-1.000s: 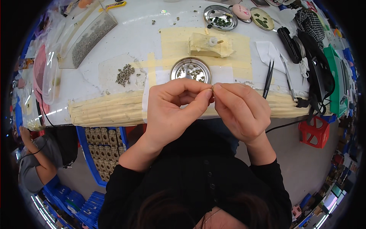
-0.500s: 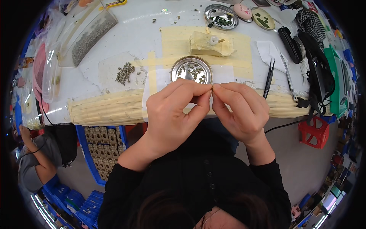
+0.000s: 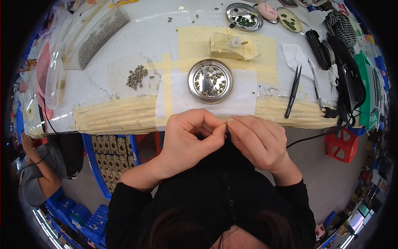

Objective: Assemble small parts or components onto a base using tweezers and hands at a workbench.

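My left hand (image 3: 191, 135) and my right hand (image 3: 260, 143) meet fingertip to fingertip just in front of the table's near edge. Both are pinched closed around something tiny between them, too small to name. Beyond them a round metal dish (image 3: 189, 89) stands on white paper (image 3: 240, 97), with many small greyish bits (image 3: 213, 78) scattered inside it. To the left lies a loose pile of similar bits (image 3: 136, 77). Black tweezers (image 3: 294, 91) rest on the table to the right of my right hand, with a slim metal tool (image 3: 315, 85) farther right.
Behind the dish sits a tape-wrapped block (image 3: 230, 47) with a small white nozzle. A clear bin of grey granules (image 3: 99, 39) stands far left, and a metal plate with dark green pieces (image 3: 244, 18) at the back. Blue crate (image 3: 97, 170) below left; red stool (image 3: 342, 145) at right. Another person sits left.
Both hands have drawn back toward my body, still pinched together, from over the dish's near rim to the table edge. The whole dish now shows.
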Motion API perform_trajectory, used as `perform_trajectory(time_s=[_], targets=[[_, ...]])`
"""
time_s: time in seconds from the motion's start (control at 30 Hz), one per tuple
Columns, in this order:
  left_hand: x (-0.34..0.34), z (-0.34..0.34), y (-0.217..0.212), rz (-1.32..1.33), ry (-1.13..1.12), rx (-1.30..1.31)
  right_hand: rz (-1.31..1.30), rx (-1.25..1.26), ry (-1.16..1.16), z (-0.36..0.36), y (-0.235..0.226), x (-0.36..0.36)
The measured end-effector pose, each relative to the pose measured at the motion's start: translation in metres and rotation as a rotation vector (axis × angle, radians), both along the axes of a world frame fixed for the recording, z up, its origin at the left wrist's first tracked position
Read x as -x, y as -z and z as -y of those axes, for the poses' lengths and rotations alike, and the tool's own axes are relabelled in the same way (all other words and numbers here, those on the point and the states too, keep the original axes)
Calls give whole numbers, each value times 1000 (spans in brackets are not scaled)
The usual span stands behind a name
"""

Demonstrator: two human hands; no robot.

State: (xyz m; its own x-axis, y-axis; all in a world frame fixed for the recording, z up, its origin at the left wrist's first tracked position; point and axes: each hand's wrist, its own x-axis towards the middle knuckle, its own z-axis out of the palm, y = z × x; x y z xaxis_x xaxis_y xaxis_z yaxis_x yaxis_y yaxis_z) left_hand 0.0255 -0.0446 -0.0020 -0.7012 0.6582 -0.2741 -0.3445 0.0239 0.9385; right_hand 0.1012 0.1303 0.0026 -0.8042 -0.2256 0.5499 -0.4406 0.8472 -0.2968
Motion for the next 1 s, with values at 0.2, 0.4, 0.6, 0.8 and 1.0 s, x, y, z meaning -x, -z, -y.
perform_trajectory(time_s=[0.2, 0.4, 0.6, 0.8, 1.0], targets=[[-1, -7, 4, 9, -68, -33, -42, -2, 42, 1, 7, 4], [1, -11, 5, -3, -68, -59, -131, 23, 61, 2, 13, 9], [1, -15, 6, 5, -85, -91, -167, 147, 91, 4, 15, 11], [1, -15, 6, 65, -89, -131, -164, 275, 115, 7, 19, 13], [2, -19, 8, -519, -195, -37, -93, 288, 121, 4, 12, 18]])
